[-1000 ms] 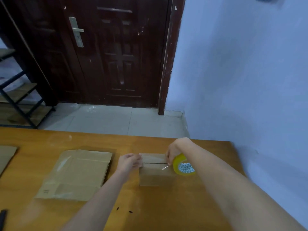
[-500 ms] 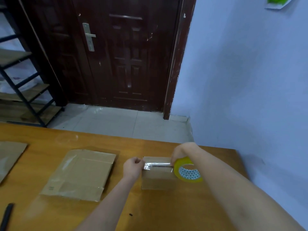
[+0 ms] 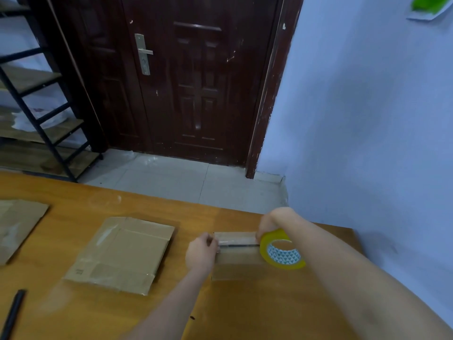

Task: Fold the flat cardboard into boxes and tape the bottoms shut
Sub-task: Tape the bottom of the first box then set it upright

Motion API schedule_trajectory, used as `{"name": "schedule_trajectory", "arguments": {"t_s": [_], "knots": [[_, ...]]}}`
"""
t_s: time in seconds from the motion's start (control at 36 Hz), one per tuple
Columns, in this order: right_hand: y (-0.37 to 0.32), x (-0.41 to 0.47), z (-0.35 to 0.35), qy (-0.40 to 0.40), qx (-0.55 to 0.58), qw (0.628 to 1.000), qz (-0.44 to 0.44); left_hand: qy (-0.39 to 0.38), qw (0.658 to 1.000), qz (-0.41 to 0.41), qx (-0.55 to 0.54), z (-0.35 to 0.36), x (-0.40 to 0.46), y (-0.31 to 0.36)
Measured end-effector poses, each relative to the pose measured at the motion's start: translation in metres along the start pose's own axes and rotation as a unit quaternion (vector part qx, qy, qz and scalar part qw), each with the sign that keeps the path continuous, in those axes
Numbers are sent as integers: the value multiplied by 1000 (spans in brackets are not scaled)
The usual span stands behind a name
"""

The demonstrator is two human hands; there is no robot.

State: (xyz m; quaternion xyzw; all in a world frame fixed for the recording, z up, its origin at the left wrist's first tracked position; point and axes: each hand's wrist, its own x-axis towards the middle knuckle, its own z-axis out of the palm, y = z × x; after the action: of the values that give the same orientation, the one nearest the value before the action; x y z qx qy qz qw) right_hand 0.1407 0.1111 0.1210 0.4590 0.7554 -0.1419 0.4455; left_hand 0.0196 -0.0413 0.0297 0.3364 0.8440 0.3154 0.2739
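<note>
A small folded cardboard box stands on the wooden table, its flap seam facing up. My left hand pinches the free end of a clear tape strip at the box's left edge. My right hand grips a yellow tape roll at the box's right edge. The strip stretches across the seam between both hands. A stack of flat cardboard lies to the left of the box.
Another flat cardboard piece lies at the table's far left. A black pen-like object rests at the front left edge. A blue wall runs close along the right. A dark door and metal shelving stand beyond the table.
My right hand has drawn the roll rightward, so the tape strip now spans the box top. My left hand stays at the box's left edge. The camera view has tilted.
</note>
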Motion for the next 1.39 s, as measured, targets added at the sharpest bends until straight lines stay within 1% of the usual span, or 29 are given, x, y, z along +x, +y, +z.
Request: {"name": "schedule_trajectory", "arguments": {"t_s": [0.14, 0.33, 0.5, 0.67, 0.83, 1.0, 1.17, 1.39], "knots": [[1, 5, 0, 7, -3, 1000, -19, 25, 998, 19, 53, 3, 1, 2], [-1, 8, 2, 12, 2, 1000, -18, 25, 996, 36, 81, -6, 10, 14], [0, 13, 0, 18, 32, 999, 5, 22, 999, 16, 46, -6, 17, 13], [-7, 11, -5, 21, 27, 999, 8, 36, 999, -14, -12, 0, 17, 13], [-10, 15, -8, -6, 37, 999, 19, 39, 998, -28, -33, 2, 19, 14], [-19, 17, -11, -14, 23, 999, 28, 32, 997, -46, -52, 5, 23, 13], [-22, 16, -12, -19, 6, 999, 29, 24, 996, -47, -66, 1, 25, 6], [-25, 16, -13, -10, 6, 999, 33, 15, 998, -19, -66, -1, 23, -4]]}}
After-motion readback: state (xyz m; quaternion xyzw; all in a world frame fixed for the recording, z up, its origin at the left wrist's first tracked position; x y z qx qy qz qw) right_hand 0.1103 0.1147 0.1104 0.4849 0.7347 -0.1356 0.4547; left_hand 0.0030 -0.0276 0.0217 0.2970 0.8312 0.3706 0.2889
